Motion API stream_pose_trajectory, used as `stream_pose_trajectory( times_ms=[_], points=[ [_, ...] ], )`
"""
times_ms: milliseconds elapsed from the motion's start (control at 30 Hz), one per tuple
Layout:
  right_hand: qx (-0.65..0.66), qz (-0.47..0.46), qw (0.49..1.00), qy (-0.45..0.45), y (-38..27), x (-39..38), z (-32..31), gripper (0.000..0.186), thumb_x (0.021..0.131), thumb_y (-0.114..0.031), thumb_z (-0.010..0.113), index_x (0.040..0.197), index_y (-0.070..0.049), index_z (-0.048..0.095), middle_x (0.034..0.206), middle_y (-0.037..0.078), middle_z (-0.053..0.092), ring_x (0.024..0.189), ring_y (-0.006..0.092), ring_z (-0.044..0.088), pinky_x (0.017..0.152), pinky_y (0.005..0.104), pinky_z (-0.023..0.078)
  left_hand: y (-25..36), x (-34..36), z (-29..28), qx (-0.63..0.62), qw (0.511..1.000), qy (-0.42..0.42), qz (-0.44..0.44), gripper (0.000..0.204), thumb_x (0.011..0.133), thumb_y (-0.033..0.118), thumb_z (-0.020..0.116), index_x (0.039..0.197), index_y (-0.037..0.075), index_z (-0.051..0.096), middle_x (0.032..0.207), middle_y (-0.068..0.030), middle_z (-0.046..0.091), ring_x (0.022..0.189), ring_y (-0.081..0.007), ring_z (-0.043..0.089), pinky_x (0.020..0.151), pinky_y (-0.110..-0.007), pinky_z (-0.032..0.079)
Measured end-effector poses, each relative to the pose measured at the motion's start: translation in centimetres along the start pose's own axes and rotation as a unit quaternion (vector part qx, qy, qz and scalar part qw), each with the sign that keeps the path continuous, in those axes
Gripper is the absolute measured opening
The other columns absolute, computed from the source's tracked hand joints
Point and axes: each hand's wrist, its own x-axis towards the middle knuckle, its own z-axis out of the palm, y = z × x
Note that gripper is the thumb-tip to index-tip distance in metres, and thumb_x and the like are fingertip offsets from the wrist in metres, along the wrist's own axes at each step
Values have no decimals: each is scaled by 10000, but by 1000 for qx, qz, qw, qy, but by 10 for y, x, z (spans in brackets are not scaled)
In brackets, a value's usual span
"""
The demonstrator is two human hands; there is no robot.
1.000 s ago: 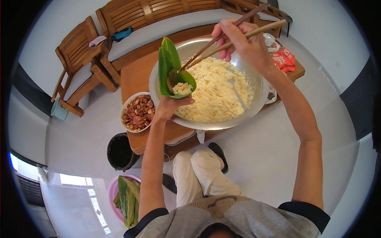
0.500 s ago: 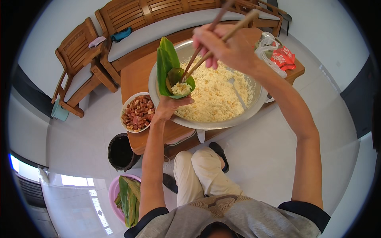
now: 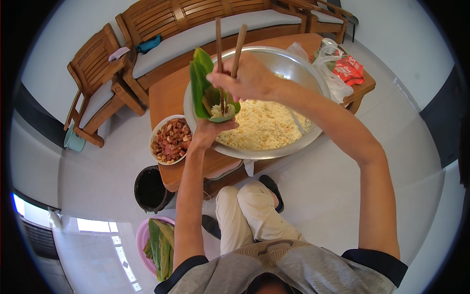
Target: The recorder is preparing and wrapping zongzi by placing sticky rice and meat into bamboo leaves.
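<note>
My left hand is closed around a green leaf cone from below, its tall leaf ends standing upright. Some rice fills the cone's mouth. In my right hand is a pair of chopsticks, held upright with their lower ends in the rice inside the cone. Behind and to the right stands a wide metal basin of yellowish rice; my right forearm crosses over it. A light-coloured utensil lies in that rice, partly hidden by the forearm. A bowl of chopped meat sits left of my left wrist.
The basin and bowl rest on a wooden table. Red packets and a clear plastic bag lie at its right. On the floor at left are a black pot and a pink basin of leaves. A wooden bench stands behind.
My right hand has come down and left with the chopsticks, which now stand more upright in the leaf cone. The left hand and cone have hardly moved.
</note>
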Motion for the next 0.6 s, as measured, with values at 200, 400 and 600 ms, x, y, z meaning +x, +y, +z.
stream_pose_trajectory(
  times_ms=[200,400,600],
  points=[
    [-1,-43,998,35,-19,10,-13,273,825,-238,549,754,21,597,512,68,553,404,115,536,358,235,414,0,2,0,-5,1000,7,18,264,632,-28,683,836,55,537,775,2,522,735,-100,494,665,-234,402],
    [-12,-18,1000,11,-2,8,1,280,824,-242,553,764,26,605,523,70,548,403,115,532,345,217,412,-4,3,0,-4,999,36,9,244,630,-32,678,817,51,543,762,4,524,725,-100,497,660,-236,404],
    [-36,-31,998,52,-18,6,-17,286,832,-250,542,781,27,597,508,52,536,401,89,524,337,205,415,7,0,5,6,999,24,27,234,625,-33,676,801,50,544,763,3,528,716,-99,497,656,-237,406]
  ],
)
